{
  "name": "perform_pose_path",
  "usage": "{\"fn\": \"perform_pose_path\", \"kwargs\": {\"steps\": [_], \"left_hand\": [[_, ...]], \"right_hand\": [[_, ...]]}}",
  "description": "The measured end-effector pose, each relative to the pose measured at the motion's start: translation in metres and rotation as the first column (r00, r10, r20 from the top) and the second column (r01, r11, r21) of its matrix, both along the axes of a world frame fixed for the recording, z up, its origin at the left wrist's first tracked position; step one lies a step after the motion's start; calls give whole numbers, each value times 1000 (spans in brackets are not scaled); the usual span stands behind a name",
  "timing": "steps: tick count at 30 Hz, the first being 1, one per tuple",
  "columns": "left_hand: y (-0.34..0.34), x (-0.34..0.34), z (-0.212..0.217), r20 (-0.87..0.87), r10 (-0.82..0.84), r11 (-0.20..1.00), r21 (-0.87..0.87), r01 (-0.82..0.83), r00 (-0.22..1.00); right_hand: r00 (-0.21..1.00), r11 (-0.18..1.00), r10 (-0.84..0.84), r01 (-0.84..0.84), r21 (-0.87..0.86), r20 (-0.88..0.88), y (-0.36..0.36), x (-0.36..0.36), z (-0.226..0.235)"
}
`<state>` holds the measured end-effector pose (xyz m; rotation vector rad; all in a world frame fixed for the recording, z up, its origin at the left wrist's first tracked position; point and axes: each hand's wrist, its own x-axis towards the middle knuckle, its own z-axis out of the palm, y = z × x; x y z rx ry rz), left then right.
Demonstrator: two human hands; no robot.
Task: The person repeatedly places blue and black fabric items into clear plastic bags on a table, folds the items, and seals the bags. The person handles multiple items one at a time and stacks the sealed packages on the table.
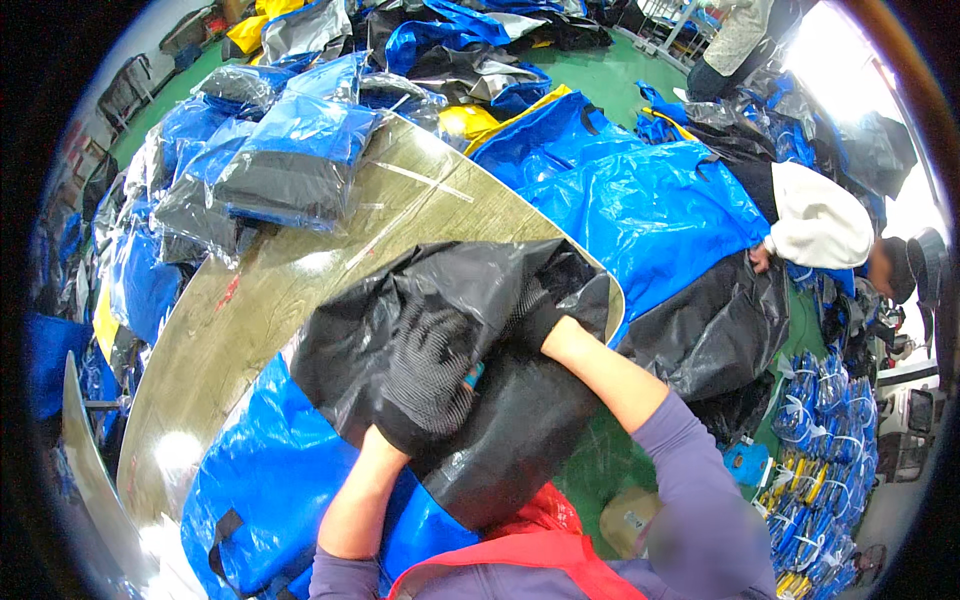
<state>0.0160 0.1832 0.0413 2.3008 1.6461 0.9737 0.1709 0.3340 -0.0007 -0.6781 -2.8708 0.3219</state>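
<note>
A large black and blue bag of shiny coated sheet (pixel 520 440) lies over the near end of the table and hangs toward my lap. My left hand (pixel 430 370), in a grey-black knit glove, rests palm down on its black part with the fingers bent. A small teal object (pixel 474 376) sticks out at the thumb side of that hand, mostly hidden by it. My right hand (pixel 532 318), also gloved, is closed on the black sheet, its fingertips partly covered by a fold. A black strap loop (pixel 226 535) shows on the blue part.
Clear-wrapped folded bags (pixel 290 160) are piled on the wood-grain table (pixel 400 200). Beyond its right edge another blue and black bag (pixel 650 200) is touched by a co-worker's hand (pixel 762 260). Tied blue bundles (pixel 825 420) stand on the green floor at right.
</note>
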Motion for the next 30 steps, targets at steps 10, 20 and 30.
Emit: {"fn": "perform_pose_path", "kwargs": {"steps": [10, 20, 30], "left_hand": [[5, -2, 6, 242, -112, 973, -168, 156, 964], [16, -23, -35, -313, 197, 934, -229, -275, 929], [19, -23, -19, -429, 151, 962, -142, -232, 891]], "right_hand": [[999, 999, -38, 38, 1, -1, -4, -12, -22], [997, 985, -61, 69, -156, 56, -28, 25, 119], [997, 995, -57, 61, 75, -59, 3, 10, -3]]}}
